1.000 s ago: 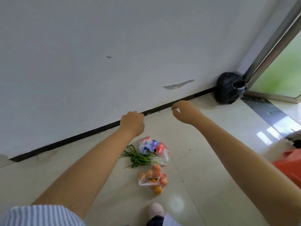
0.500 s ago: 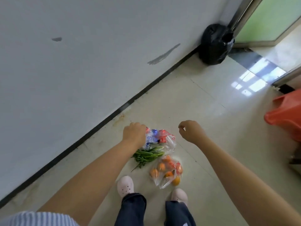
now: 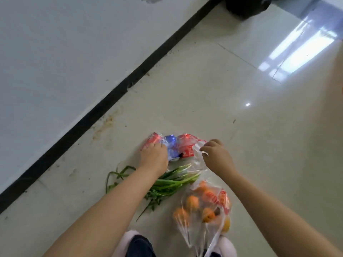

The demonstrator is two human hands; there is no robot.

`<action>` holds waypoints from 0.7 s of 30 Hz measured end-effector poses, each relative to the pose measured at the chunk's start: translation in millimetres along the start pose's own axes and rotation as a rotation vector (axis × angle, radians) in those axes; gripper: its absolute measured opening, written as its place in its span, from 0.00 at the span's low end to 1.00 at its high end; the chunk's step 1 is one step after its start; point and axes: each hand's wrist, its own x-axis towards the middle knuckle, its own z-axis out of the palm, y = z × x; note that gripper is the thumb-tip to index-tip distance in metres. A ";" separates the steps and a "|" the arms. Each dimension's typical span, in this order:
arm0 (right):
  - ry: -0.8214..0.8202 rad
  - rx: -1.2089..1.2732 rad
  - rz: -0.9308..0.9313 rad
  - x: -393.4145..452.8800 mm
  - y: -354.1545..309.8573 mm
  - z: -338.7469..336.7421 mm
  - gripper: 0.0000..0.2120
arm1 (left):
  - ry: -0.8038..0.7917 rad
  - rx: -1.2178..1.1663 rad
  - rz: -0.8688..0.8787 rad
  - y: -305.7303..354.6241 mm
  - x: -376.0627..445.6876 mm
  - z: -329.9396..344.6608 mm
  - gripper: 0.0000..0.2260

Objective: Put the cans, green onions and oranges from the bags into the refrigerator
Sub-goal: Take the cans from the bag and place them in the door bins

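Note:
A clear plastic bag of red and blue cans (image 3: 176, 145) lies on the tiled floor. My left hand (image 3: 154, 157) rests on its left end, over a red can, fingers curled down onto it. My right hand (image 3: 216, 156) pinches the loose plastic at the bag's right edge. Green onions (image 3: 170, 182) lie loose on the floor just nearer me, partly under my left forearm. A second clear bag with several oranges (image 3: 204, 208) lies at my feet on the right.
A white wall with a black skirting strip (image 3: 104, 106) runs diagonally on the left. A black rubbish bag (image 3: 245, 4) sits at the top by the wall. My white shoes (image 3: 130, 238) stand just behind the bags. Glossy floor tiles spread to the right.
The view has tilted down and closer to the floor. Both hands have dropped onto the can bag, the left onto its cans, the right taking hold of the plastic.

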 end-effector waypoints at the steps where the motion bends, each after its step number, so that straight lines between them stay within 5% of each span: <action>1: 0.036 -0.021 -0.069 16.2 11.0 24.1 0.09 | -0.001 0.006 0.014 0.7 21.4 24.6 0.17; 4: 0.064 -0.190 -0.198 64.0 41.6 86.6 0.17 | 0.045 0.058 0.081 1.5 80.9 87.3 0.21; 9: 0.045 -0.404 -0.307 111.9 64.4 132.2 0.13 | 0.112 0.262 0.207 6.8 140.2 147.0 0.27; 18: -0.039 -0.396 -0.316 142.8 64.6 154.9 0.15 | 0.034 0.358 0.342 6.0 160.1 158.8 0.13; 21: -0.005 -0.348 -0.271 159.9 60.1 154.1 0.15 | 0.331 0.359 0.465 -5.5 170.4 152.9 0.07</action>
